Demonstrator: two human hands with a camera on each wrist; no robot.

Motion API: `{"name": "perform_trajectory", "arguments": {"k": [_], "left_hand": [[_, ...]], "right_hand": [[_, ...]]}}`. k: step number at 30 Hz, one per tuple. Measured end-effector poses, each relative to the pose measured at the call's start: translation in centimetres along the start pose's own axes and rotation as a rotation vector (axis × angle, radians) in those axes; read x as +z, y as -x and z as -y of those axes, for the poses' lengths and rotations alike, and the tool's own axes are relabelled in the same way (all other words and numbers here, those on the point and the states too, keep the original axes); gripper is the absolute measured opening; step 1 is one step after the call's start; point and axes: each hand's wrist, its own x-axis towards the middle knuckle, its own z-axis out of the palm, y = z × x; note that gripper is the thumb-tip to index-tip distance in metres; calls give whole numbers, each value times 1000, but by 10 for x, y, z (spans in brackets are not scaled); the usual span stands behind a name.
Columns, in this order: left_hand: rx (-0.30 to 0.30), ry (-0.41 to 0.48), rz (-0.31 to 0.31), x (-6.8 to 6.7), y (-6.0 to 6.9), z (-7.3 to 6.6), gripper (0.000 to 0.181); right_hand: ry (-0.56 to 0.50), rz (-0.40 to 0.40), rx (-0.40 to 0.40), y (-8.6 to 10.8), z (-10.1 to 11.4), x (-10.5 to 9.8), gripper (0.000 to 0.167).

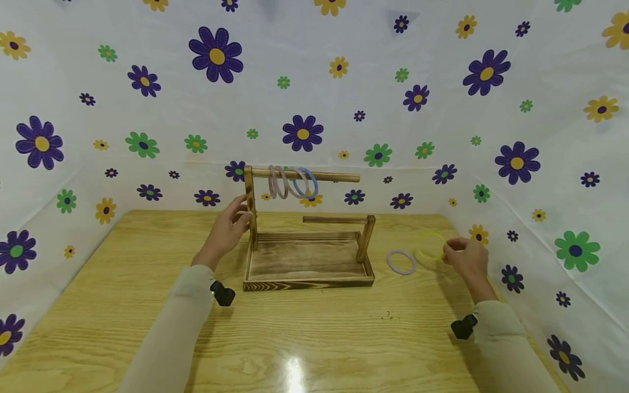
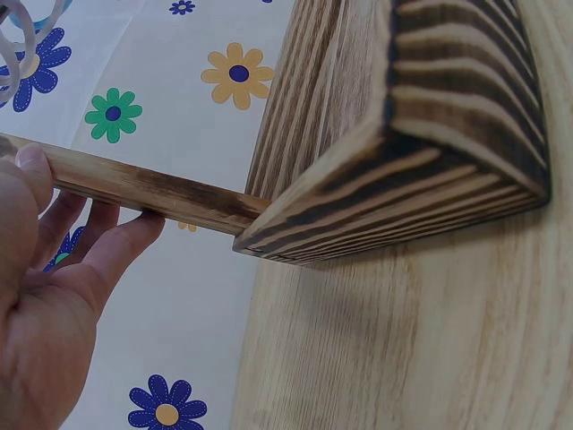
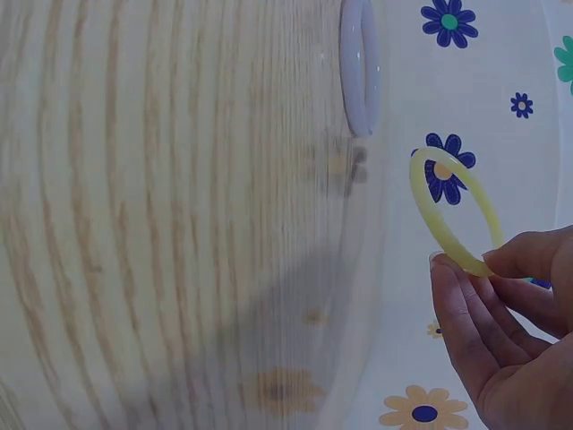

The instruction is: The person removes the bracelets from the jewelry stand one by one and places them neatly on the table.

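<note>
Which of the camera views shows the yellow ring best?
The right wrist view: the yellow ring appears large there, pinched at one end by the right hand. The head view shows it smaller and fainter; the left wrist view does not show it.

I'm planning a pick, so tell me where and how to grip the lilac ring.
Probably pinch the lilac ring by its near rim, from above on the person's side: it lies flat, its band is thin, the wooden tray stands left of it and the yellow ring is held to its right.
</note>
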Motion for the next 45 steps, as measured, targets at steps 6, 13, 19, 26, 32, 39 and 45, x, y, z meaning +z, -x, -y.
{"name": "perform_trajectory", "arguments": {"k": [6, 13, 19, 26, 32, 39, 45], "left_hand": [[3, 24, 7, 1, 0, -2, 60], [2, -1, 5, 2, -1, 0, 60], [4, 6, -9, -1, -2, -1, 57], [27, -16, -4, 0, -4, -2, 58], [4, 2, 1, 0, -3, -2, 59], [-1, 16, -2, -3, -2, 2, 56], [-8, 28, 7, -2, -2, 4, 55]], "right_hand": [[25, 28, 52, -1, -9, -2, 34], [-7, 71, 128, -4, -14, -7, 39], [-25, 95, 123, -10, -19, -6, 38], [17, 114, 138, -11, -27, -10, 37], [62, 128, 130, -12, -32, -11, 34], [112, 142, 128, -15, -33, -7, 35], [140, 154, 163, -16, -36, -7, 37]]}}
